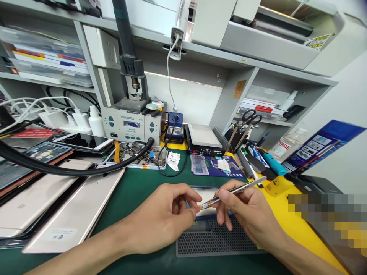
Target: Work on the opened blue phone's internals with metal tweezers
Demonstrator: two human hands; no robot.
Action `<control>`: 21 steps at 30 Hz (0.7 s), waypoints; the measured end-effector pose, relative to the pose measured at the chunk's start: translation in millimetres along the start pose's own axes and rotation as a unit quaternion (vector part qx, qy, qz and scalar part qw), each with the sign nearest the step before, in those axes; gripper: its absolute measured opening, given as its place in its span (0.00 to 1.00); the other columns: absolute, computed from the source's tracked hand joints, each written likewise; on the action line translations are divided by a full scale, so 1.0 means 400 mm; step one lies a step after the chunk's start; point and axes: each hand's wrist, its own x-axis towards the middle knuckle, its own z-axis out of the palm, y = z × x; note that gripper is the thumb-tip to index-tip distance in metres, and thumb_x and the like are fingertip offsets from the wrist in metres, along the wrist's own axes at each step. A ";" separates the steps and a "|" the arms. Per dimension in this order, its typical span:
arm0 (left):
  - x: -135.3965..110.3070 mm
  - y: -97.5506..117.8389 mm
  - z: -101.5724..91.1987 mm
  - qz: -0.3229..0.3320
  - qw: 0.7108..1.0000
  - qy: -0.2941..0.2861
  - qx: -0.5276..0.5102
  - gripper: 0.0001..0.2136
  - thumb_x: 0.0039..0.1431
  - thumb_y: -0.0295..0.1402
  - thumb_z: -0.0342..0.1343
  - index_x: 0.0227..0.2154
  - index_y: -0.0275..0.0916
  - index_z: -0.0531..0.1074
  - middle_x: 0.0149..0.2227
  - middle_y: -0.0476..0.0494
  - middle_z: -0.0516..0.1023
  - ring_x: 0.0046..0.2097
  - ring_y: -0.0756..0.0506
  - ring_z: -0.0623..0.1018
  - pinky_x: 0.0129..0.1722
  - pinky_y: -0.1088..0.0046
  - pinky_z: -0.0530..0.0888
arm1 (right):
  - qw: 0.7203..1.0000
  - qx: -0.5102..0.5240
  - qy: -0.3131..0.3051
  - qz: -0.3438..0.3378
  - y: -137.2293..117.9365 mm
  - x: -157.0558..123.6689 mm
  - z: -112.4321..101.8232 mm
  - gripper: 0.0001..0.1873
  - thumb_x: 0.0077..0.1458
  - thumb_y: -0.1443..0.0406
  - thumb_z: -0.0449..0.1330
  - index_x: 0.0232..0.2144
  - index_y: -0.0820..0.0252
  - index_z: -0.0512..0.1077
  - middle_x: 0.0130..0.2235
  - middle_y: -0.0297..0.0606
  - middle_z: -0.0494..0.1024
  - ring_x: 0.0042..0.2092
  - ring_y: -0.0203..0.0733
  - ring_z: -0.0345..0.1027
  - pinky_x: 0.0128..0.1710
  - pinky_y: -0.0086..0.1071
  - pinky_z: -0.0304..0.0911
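Tweezers [241, 188] pinched in right hand [246, 214], tips at small part [204, 205], seemingly flex strip, nipped by left hand [169, 217] fingertips, over mesh pad [212, 238]. Phones [57, 206] at nine o'clock.

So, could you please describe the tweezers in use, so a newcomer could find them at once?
Start at the green mat in front of the grey soldering station. Near its front edge, above a dark perforated pad, two hands meet. The tweezers are the thin silver tool in the right hand, tips aimed at the left hand; unlike the scissors at the back, they are held, not stored.
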 end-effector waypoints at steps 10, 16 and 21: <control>0.020 0.010 0.023 -0.170 0.935 -0.066 -0.304 0.10 0.56 0.35 0.62 0.24 0.35 0.73 0.12 0.54 0.65 0.12 0.56 0.56 0.11 0.83 0.54 | 1.000 0.003 -0.009 -0.009 -0.006 -0.006 0.007 0.11 0.62 0.58 0.63 0.37 0.61 0.74 0.23 0.37 0.80 0.21 0.32 0.68 0.20 0.23 0.64; 0.019 0.007 0.018 -0.149 0.928 -0.058 -0.337 0.12 0.60 0.36 0.60 0.24 0.35 0.73 0.12 0.52 0.66 0.11 0.57 0.57 0.10 0.84 0.56 | 0.998 0.052 0.020 -0.019 -0.021 0.002 0.007 0.10 0.61 0.59 0.65 0.33 0.61 0.75 0.27 0.38 0.80 0.24 0.34 0.73 0.19 0.21 0.65; 0.023 -0.004 0.016 -0.151 0.924 -0.069 -0.345 0.13 0.63 0.37 0.58 0.25 0.34 0.73 0.12 0.52 0.65 0.11 0.57 0.58 0.10 0.84 0.56 | 0.996 0.084 0.034 0.001 -0.037 0.010 0.013 0.10 0.58 0.60 0.67 0.32 0.62 0.75 0.29 0.39 0.81 0.23 0.34 0.74 0.16 0.20 0.65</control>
